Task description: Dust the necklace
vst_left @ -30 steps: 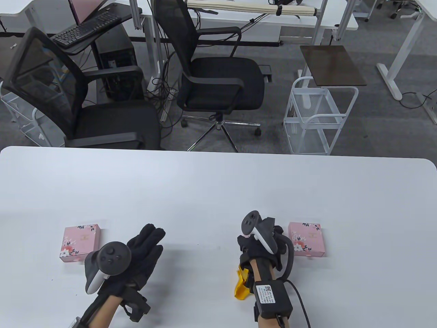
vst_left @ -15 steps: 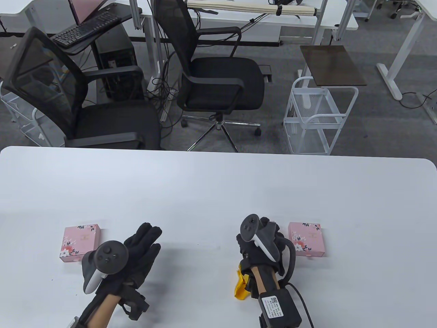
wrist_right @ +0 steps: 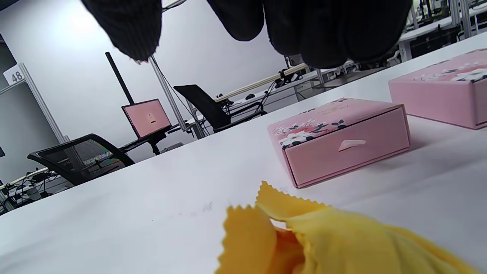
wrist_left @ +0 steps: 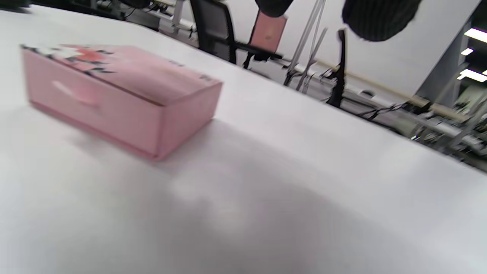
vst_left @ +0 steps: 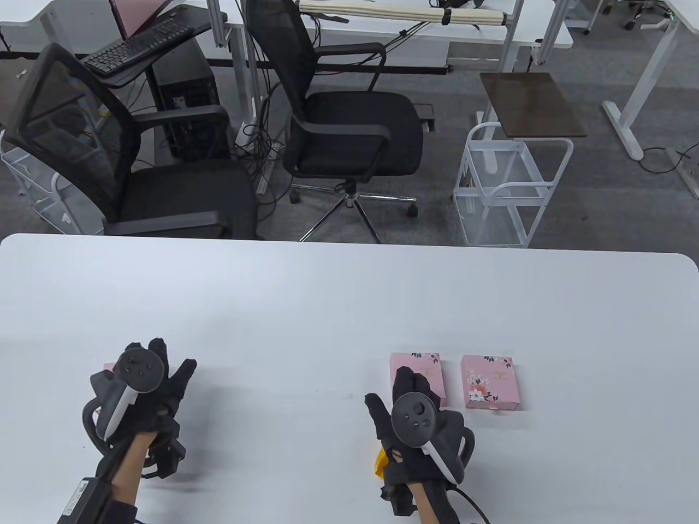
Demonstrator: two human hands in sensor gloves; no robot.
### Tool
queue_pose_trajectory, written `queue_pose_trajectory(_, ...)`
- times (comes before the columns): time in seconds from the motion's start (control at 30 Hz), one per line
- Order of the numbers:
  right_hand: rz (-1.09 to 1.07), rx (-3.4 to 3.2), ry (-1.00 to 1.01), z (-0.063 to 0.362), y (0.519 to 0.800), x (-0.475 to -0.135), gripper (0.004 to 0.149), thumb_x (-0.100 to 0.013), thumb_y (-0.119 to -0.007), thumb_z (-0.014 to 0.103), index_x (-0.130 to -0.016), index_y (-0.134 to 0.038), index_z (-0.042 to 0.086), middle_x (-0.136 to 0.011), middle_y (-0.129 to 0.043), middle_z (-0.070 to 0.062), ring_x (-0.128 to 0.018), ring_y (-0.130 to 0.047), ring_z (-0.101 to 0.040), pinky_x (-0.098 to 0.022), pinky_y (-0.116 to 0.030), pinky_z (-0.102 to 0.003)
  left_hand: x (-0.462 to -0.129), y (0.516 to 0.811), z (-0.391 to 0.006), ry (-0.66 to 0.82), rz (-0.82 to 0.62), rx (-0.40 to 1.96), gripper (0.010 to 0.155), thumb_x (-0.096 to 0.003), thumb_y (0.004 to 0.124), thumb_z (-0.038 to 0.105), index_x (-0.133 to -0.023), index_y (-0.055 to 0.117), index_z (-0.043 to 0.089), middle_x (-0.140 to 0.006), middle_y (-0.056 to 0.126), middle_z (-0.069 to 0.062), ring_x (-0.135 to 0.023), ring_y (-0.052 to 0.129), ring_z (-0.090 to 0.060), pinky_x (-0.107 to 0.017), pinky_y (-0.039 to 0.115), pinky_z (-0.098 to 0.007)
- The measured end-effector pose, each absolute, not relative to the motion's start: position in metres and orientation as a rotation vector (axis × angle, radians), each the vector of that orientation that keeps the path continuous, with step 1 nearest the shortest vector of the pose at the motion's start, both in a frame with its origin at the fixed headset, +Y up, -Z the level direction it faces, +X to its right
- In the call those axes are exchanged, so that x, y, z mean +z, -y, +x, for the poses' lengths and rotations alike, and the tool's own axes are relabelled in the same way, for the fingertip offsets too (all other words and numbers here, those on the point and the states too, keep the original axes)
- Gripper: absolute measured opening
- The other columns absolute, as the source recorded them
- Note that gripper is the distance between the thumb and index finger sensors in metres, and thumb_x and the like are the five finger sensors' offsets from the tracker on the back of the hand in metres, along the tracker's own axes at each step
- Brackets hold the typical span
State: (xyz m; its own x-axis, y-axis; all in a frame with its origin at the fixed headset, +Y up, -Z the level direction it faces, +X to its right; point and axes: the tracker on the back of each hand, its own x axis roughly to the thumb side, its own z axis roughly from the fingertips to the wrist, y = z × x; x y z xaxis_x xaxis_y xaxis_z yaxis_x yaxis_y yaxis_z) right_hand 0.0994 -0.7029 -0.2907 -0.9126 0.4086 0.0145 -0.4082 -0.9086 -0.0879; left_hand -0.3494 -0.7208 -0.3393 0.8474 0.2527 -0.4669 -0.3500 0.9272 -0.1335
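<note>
My left hand (vst_left: 150,382) hovers over one pink box (wrist_left: 114,91), fingers spread, empty. My right hand (vst_left: 415,420), fingers relaxed, sits near two boxes (vst_left: 418,368); yellow cloth (wrist_right: 304,236) beneath it. Necklace not visible.

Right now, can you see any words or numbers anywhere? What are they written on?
"48": on a white sign fixed to a post at the far left of the right wrist view.
Gold print on the lids of the pink boxes: too small to read.
Pink monitor screen in the background: a small mark, too blurred to read.
Label on the wrist pack at the left forearm: unreadable.
</note>
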Motion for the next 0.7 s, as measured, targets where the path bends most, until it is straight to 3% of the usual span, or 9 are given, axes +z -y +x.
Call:
queue_pose_trajectory(0.07, -0.005, 2.737, 0.139, 0.1, 0.704, -0.289, 0.074, -0.067, -0.069, 0.047, -0.114, -0.044, -0.004, -0.112, -0.046, -0.041, -0.09, -0.061, -0.066, -0.066, -0.059, -0.069, -0.343, 0.727, -0.359, -0.512, -0.269, 0.286, 0.084, -0.0581, 0.062, 0.068, -0.12, 0.022, 0.028, -0.125, 0.006, -0.016, -0.108, 0.012, -0.05, -0.08, 0.03, -0.063)
queue_pose_trajectory(0.23, -0.002, 2.711, 0.17, 0.104, 0.702, -0.285, 0.072, -0.067, -0.069, 0.047, -0.114, -0.046, -0.002, -0.111, -0.048, -0.041, -0.089, -0.062, -0.065, -0.066, -0.06, -0.068, -0.348, 0.75, -0.378, -0.617, -0.403, 0.218, 0.09, -0.0571, 0.061, 0.07, -0.117, 0.01, 0.026, -0.12, -0.002, -0.023, -0.101, 0.011, -0.066, -0.077, 0.028, -0.068)
queue_pose_trajectory(0.37, 0.001, 2.704, 0.188, 0.105, 0.701, -0.284, 0.071, -0.067, -0.069, 0.047, -0.114, -0.047, -0.001, -0.111, -0.049, -0.04, -0.089, -0.064, -0.064, -0.065, -0.061, -0.067, -0.348, 0.763, -0.382, -0.644, -0.464, 0.194, 0.092, -0.0573, 0.062, 0.069, -0.116, 0.006, 0.026, -0.12, 0.005, -0.028, -0.102, 0.024, -0.068, -0.076, 0.036, -0.07)
queue_pose_trajectory(0.53, 0.014, 2.696, 0.202, 0.104, 0.703, -0.284, 0.069, -0.067, -0.069, 0.046, -0.113, -0.049, -0.001, -0.111, -0.051, -0.039, -0.088, -0.066, -0.063, -0.065, -0.062, -0.066, -0.349, 0.763, -0.375, -0.644, -0.405, 0.11, 0.094, -0.0573, 0.069, 0.069, -0.116, 0.01, 0.025, -0.12, 0.022, -0.035, -0.101, 0.053, -0.059, -0.072, 0.058, -0.065)
queue_pose_trajectory(0.7, 0.012, 2.69, 0.211, 0.106, 0.702, -0.284, 0.068, -0.066, -0.069, 0.046, -0.113, -0.051, 0.0, -0.111, -0.052, -0.038, -0.088, -0.066, -0.063, -0.065, -0.063, -0.066, -0.352, 0.749, -0.353, -0.586, -0.372, 0.09, 0.094, -0.0584, 0.072, 0.067, -0.117, 0.013, 0.024, -0.118, 0.025, -0.037, -0.097, 0.053, -0.061, -0.069, 0.059, -0.066)
